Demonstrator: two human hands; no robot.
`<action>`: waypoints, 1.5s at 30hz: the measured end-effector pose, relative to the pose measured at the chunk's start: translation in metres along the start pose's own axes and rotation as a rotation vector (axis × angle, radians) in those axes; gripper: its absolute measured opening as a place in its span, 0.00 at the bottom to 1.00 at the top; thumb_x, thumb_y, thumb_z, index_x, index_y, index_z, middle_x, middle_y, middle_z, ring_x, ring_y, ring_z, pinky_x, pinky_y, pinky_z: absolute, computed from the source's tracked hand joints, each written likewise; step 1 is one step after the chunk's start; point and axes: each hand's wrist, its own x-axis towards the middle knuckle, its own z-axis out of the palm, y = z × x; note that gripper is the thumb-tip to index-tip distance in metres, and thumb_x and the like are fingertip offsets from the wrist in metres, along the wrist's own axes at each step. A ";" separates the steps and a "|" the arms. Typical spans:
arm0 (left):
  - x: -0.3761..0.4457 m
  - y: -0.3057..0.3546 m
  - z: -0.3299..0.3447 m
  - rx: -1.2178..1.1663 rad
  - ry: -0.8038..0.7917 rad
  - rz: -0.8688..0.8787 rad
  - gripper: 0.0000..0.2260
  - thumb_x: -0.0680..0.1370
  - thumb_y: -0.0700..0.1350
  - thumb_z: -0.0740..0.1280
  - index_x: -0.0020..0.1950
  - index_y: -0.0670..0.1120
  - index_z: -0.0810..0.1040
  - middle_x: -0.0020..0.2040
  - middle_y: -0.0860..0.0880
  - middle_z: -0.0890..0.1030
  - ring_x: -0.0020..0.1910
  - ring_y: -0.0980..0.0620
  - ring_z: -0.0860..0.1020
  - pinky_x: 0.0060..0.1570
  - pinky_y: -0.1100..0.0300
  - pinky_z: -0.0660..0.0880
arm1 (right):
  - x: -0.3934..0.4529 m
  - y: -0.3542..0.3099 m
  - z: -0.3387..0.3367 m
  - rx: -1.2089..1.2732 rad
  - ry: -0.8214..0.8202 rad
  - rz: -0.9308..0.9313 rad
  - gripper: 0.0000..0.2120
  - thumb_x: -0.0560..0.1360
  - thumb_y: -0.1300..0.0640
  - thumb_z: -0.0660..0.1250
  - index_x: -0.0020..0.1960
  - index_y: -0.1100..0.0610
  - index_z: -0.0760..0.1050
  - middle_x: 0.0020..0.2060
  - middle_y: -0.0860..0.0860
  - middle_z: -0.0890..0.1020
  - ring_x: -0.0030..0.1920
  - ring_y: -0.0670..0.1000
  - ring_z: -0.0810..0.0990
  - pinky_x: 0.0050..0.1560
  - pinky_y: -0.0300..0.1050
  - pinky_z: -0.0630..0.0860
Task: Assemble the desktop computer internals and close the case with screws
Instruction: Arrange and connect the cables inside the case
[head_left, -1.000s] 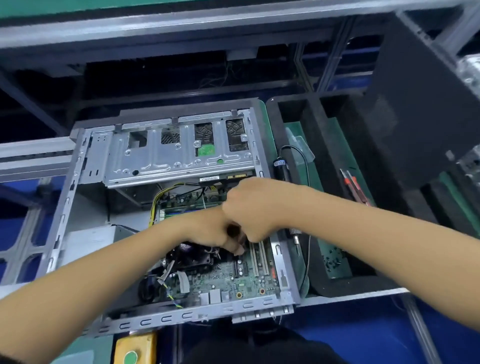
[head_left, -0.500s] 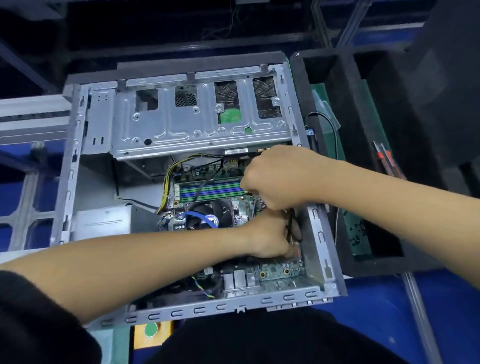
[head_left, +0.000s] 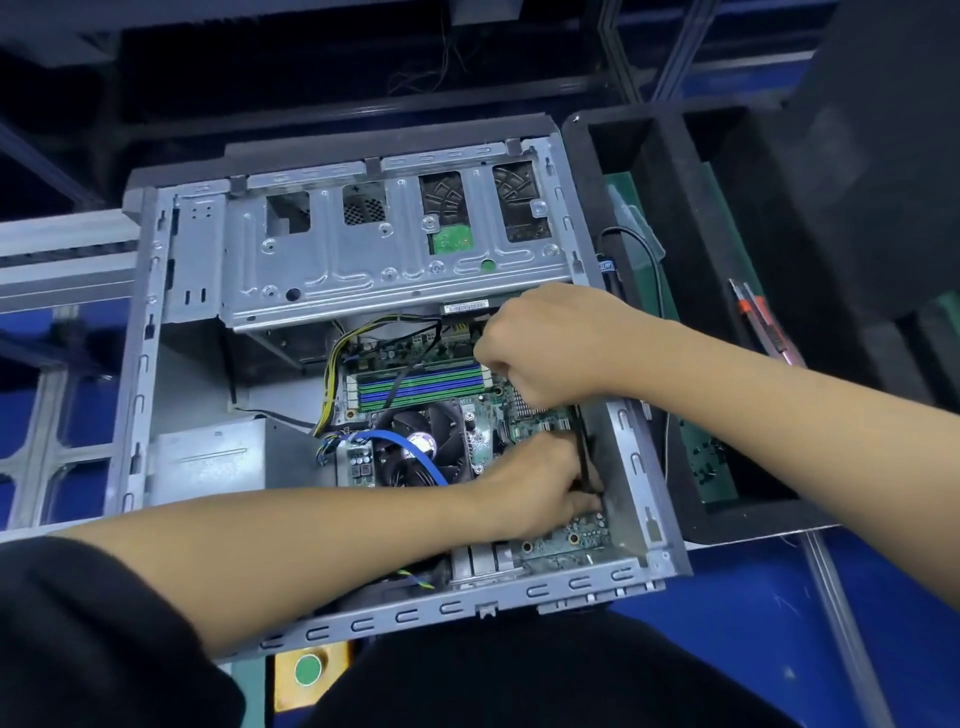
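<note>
Fingers of the left hand (head_left: 545, 491) pinch a thin black tool (head_left: 582, 452) against the circuit board (head_left: 566, 540). Above them, the right hand (head_left: 550, 348) is curled in a fist round the tool's upper end, inside the open computer case (head_left: 631, 457).

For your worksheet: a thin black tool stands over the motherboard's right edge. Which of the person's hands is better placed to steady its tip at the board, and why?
Left. The left hand already lies low at the tool's lower end beside the motherboard; the right hand is curled higher up, near its top.

A black foam tray (head_left: 670, 312) holds red-handled tools (head_left: 763, 325); yellow box (head_left: 311, 670) with green button.
</note>
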 end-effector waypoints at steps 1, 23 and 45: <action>0.000 0.000 0.000 -0.021 0.017 0.006 0.07 0.76 0.46 0.71 0.51 0.44 0.84 0.52 0.49 0.82 0.50 0.50 0.80 0.53 0.56 0.77 | -0.001 0.000 0.000 0.011 0.005 0.007 0.06 0.65 0.65 0.61 0.34 0.56 0.67 0.29 0.50 0.70 0.29 0.52 0.67 0.28 0.42 0.60; 0.004 0.002 0.006 0.264 0.069 0.050 0.16 0.73 0.50 0.73 0.34 0.42 0.73 0.31 0.46 0.76 0.29 0.47 0.73 0.31 0.57 0.70 | -0.003 0.000 -0.002 0.089 0.062 0.042 0.06 0.65 0.64 0.60 0.33 0.55 0.66 0.30 0.50 0.72 0.31 0.54 0.70 0.28 0.42 0.60; 0.003 0.006 0.006 0.253 0.043 0.076 0.22 0.73 0.46 0.72 0.28 0.45 0.62 0.25 0.49 0.66 0.24 0.54 0.65 0.24 0.61 0.58 | -0.001 0.001 -0.001 0.098 0.054 0.045 0.04 0.65 0.63 0.59 0.33 0.56 0.67 0.30 0.52 0.74 0.31 0.54 0.69 0.28 0.42 0.57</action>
